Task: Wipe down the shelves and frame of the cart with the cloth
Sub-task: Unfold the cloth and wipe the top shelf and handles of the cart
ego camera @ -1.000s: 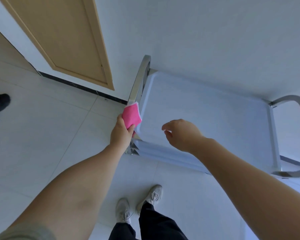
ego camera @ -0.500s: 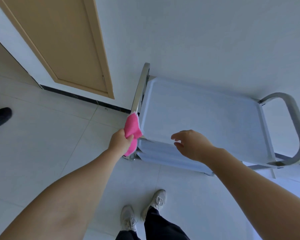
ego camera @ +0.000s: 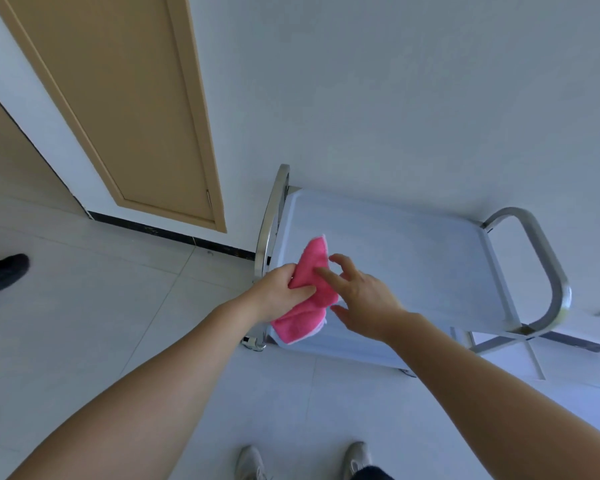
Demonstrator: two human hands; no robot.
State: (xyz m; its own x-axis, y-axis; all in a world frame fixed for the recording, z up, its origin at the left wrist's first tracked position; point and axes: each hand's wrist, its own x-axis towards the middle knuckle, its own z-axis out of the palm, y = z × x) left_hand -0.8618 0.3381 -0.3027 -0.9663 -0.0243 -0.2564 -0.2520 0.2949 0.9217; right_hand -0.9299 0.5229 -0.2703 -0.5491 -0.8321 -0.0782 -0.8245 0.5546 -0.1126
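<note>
A plain white wall (ego camera: 395, 98) fills the upper right of the frame, lit evenly by soft daylight. At upper left stands a tan wooden door (ego camera: 125, 98), with a dark baseboard (ego camera: 174, 235) running beneath. Pale grey floor tiles (ego camera: 84, 323) cover the lower frame.

A: Lower shelf of the cart (ego camera: 343, 351)? Only a thin front strip peeks out beneath the top one.

B: And the pink cloth (ego camera: 312, 289) is partly covered by the left hand (ego camera: 278, 289) and the right hand (ego camera: 361, 299).

A: Both grey shoes (ego camera: 250, 462) are cut by the bottom edge; a dark shoe (ego camera: 4, 271) is clipped at the left.

B: Near-left caster (ego camera: 253, 342) is too small to make out.
</note>
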